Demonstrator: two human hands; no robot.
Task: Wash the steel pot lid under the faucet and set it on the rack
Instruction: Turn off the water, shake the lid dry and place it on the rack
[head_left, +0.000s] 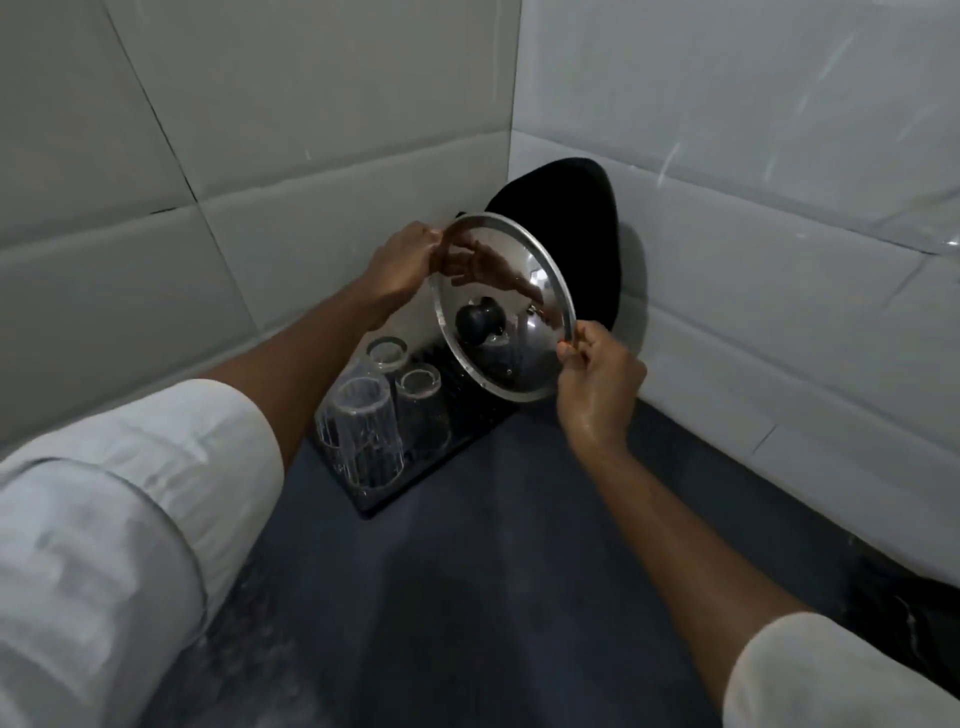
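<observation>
Dark counter (467, 597) under black rack (467, 431)

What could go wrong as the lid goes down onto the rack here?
The lid is pinched only at its rim by the left hand and right hand, and the right hand looks wet, so it might slip. Three upturned glasses stand just below on the rack; the rim could knock one. A black pan leaning in the corner leaves little room behind.

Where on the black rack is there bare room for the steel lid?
Crowded at the rack's near end: three upturned clear glasses. Free patch: the far end, between the glasses and the black pan leaning in the corner, below the shiny steel lid.
</observation>
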